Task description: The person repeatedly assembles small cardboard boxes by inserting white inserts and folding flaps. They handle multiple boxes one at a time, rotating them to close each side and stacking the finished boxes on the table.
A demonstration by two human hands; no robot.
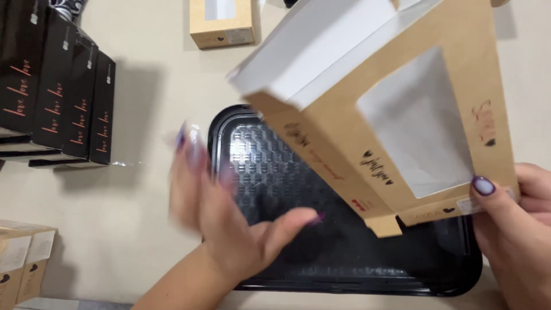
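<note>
Empty windowed kraft box [402, 120] above black tray [275, 172]

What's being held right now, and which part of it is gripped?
The right hand holds the brown window box by its lower corner, thumb on the front face. The left hand, blurred, is open above the black tray and holds nothing.

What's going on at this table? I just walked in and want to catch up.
A person holds a brown cardboard window box by its lower corner in the right hand, tilted up above a black plastic tray lying on the beige table. The left hand is open and blurred over the tray's left side, holding nothing. Black boxes stand in a row at the left, and another brown window box sits at the far edge.
</note>
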